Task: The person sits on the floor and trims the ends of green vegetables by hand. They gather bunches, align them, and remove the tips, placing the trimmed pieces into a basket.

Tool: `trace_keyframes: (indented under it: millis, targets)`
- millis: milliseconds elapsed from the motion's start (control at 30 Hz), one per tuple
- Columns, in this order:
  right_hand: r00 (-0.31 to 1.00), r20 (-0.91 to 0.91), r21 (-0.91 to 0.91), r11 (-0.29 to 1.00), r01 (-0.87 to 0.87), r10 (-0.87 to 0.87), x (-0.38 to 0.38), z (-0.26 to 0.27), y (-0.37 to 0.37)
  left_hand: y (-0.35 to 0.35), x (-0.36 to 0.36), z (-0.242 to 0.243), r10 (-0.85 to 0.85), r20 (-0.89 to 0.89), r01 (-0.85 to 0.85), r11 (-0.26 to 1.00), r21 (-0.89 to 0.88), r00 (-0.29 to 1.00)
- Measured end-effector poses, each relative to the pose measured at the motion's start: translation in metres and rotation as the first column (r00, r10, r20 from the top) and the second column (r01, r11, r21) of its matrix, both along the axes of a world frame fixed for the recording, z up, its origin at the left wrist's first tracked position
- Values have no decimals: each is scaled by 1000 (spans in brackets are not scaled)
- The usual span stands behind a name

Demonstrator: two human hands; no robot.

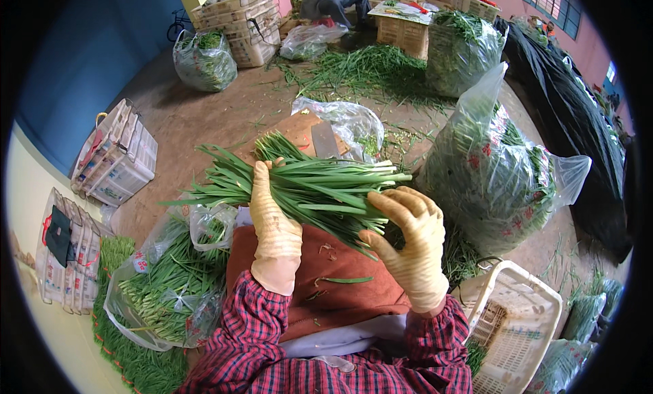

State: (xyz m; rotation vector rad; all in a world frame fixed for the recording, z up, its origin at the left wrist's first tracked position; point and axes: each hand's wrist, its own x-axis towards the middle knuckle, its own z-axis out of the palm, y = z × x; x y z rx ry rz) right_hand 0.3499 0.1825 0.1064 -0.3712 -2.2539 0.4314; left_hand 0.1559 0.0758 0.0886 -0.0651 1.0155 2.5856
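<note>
My left hand (pixel 275 225), in a cream rubber glove, grips a loose bunch of garlic chives (pixel 326 182) around the middle. The green leaf tips point left and the pale cut ends point right. At the pale ends, my right hand (pixel 408 236), gloved too, is spread with thumb and fingers apart; whether its fingertips touch the stalks is hard to tell. A reddish-brown cloth (pixel 326 261) covers my lap below, with a few leaf scraps on it. Beyond the bunch, a wide metal blade (pixel 325 139) lies on a wooden board (pixel 293 126), with more chives at the board's near edge.
At my left is an open plastic bag of chives (pixel 168 292), beside rows of tied bundles (pixel 137 358). To the right stand a full bag (pixel 490 180) and a white plastic basket (pixel 515 322). Loose leaves (pixel 367 67) cover the floor ahead, near a seated person (pixel 342 4).
</note>
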Motion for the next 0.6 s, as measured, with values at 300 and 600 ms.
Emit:
trace_keyframes:
  millis: [300, 600]
  targets:
    - [998, 34, 14, 998, -57, 56, -1, -26, -35, -3, 10, 1, 67, -32, -65, 996, 64, 997]
    - [994, -41, 172, 981, -92, 100, 13, -28, -54, -11, 12, 8, 35, 2, -35, 999, -1, 999]
